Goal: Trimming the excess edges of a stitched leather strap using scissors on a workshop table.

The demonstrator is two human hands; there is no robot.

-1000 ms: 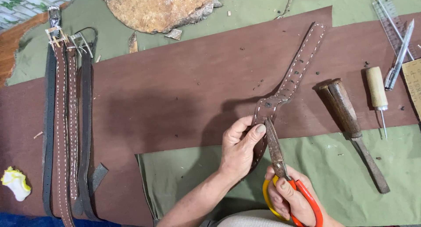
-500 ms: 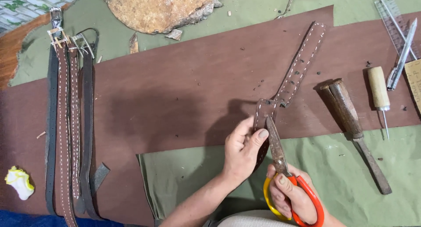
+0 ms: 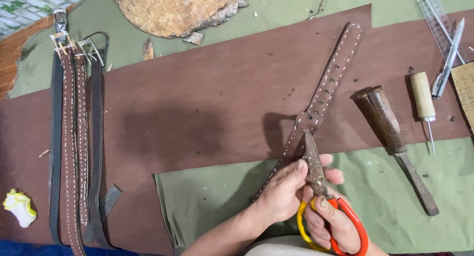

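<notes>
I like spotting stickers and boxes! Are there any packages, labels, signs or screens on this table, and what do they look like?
Tan card or label: at the right edge, flat, rectangular, with tiny dark print, cut off by the frame.
Clear plastic ruler: top right, long and see-through, with printed marks.
No boxes, signs or screens show.

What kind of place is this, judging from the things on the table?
Probably a leather workshop bench. A large brown leather sheet covers it, finished stitched belts lie at one side, and an awl lies by a stitched strap.
</notes>
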